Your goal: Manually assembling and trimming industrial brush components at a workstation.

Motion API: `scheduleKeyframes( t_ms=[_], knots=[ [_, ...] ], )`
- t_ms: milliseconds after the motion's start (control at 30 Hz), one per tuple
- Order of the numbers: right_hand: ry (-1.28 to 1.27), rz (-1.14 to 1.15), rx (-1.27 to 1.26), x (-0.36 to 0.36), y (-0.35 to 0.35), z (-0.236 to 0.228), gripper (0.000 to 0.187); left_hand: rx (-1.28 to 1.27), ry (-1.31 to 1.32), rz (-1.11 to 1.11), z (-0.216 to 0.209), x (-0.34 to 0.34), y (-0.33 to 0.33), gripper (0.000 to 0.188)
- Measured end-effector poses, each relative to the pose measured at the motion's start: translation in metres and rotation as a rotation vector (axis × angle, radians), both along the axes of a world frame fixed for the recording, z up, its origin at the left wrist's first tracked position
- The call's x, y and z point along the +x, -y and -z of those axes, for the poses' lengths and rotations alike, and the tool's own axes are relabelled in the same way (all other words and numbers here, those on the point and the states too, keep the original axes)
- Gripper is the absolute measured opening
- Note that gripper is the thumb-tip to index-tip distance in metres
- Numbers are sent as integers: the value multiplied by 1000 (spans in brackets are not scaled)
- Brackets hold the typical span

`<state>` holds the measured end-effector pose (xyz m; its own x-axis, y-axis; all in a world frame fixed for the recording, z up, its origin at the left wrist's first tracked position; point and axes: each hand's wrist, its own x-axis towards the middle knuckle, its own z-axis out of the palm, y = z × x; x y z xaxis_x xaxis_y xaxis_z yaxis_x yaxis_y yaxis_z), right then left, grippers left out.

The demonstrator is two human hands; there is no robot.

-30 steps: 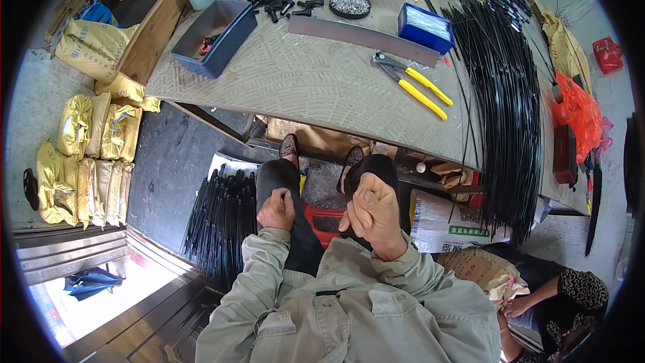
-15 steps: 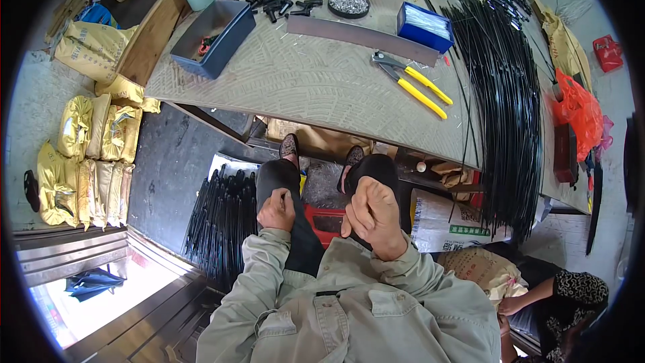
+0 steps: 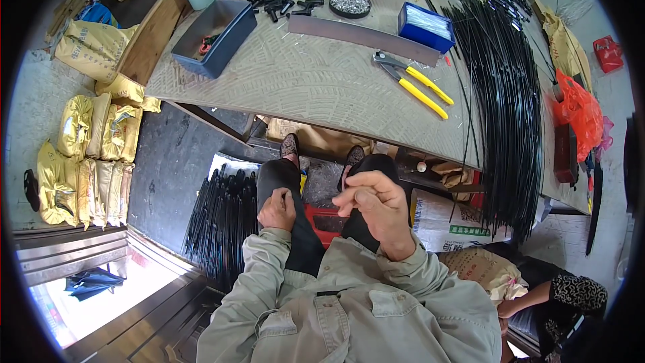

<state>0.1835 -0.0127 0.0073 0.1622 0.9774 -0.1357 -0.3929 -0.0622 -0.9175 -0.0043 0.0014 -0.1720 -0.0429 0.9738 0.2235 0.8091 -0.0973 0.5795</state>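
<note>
On my left thigh lies my left hand (image 3: 276, 210), curled into a loose fist with nothing showing out of it. My right hand (image 3: 381, 212) is raised above my lap near the right knee. Its fingers are half bent and spread apart, and no object can be seen in them. Neither hand touches the workbench (image 3: 295, 81). On the bench ahead of the right hand lies a cutter with yellow handles (image 3: 423, 99), its jaws pointing to the far left. A bundle of thin black rods (image 3: 225, 228) stands beside my left leg.
The bench bears a grey-blue bin (image 3: 195, 64), black plastic fittings (image 3: 275, 0), a round dish of small metal parts (image 3: 350, 4), a blue box (image 3: 424, 30) and a long heap of black rods (image 3: 507, 121). Yellow sacks (image 3: 94, 161) are stacked left. Another person's arm (image 3: 531, 299) shows lower right.
My right hand has turned and its fingers have loosened from a closed, pinched shape, lifting apart. The left hand has stayed on the thigh. The other person's arm has shifted slightly.
</note>
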Motion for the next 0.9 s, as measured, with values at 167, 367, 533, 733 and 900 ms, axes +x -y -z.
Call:
scheduleKeyframes(
  t_ms=[167,367,533,733,900],
  knots=[
    [-135,-242,393,34,4,-18,27,-25,14,-2,-1,1,1,5],
    [-486,-807,1175,42,-14,-112,23,-35,-7,-49,1,-15,4,5],
    [486,-408,-25,58,69,3,25,-14,43,-21,-5,-4,2,5],
    [869,-663,148,25,-12,72,38,20,-3,-35,10,-11,-1,5],
    [708,-408,752,25,1,-57,34,2,19,-52,2,-14,2,6]
  ],
)
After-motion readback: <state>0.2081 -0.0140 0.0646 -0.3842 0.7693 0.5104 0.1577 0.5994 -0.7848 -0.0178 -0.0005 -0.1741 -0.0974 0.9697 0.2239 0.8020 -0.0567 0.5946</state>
